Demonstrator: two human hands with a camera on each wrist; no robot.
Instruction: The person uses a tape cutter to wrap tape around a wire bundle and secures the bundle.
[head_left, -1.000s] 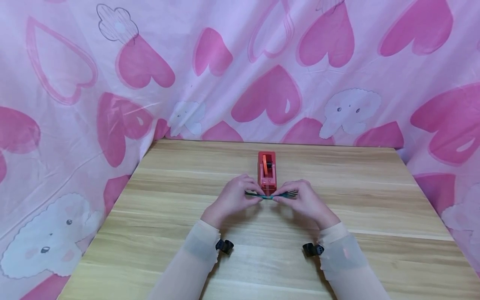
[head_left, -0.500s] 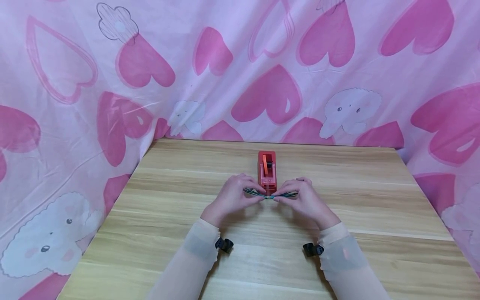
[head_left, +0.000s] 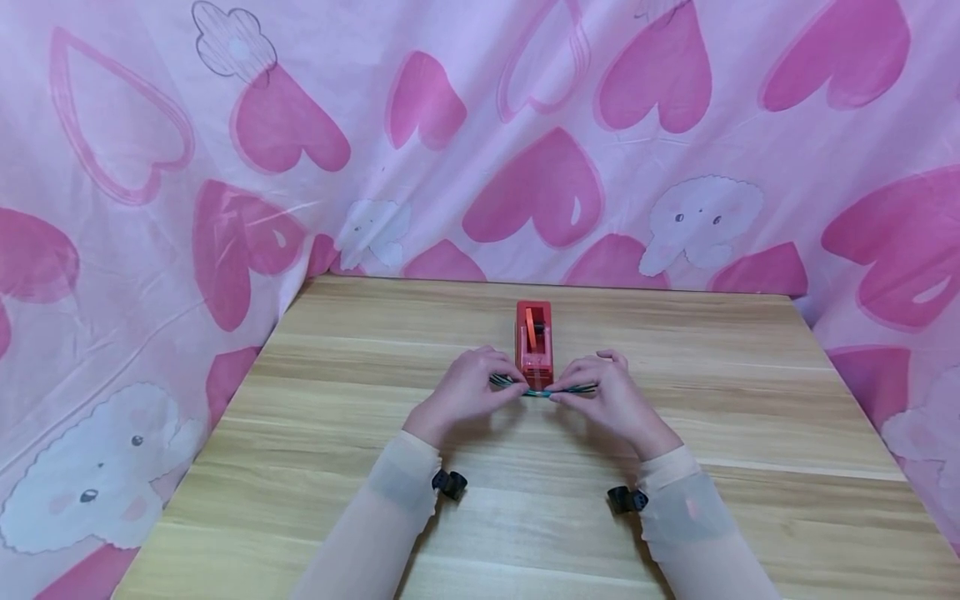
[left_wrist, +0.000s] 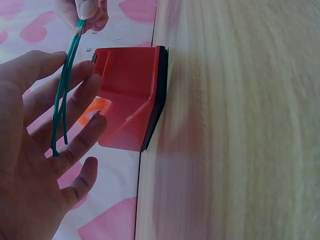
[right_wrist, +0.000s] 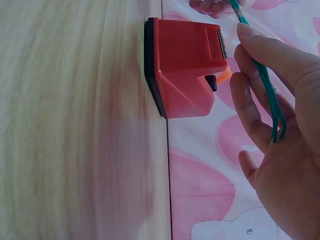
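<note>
Your left hand (head_left: 463, 392) and right hand (head_left: 611, 396) each pinch an end of the green wire ties (head_left: 542, 389), stretched across the front of the red tape dispenser (head_left: 534, 343), which sits at twelve o'clock from your hands on the wooden table (head_left: 750, 400). The wrist views show loose tails past relaxed lower fingers, though how firm each pinch is I cannot tell. A light grip could let strands slip free; pressing forward might snag them on the serrated cutter (right_wrist: 222, 44).

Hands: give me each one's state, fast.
Left hand: pinches the green ties.
Right hand: pinches the same ties.
</note>
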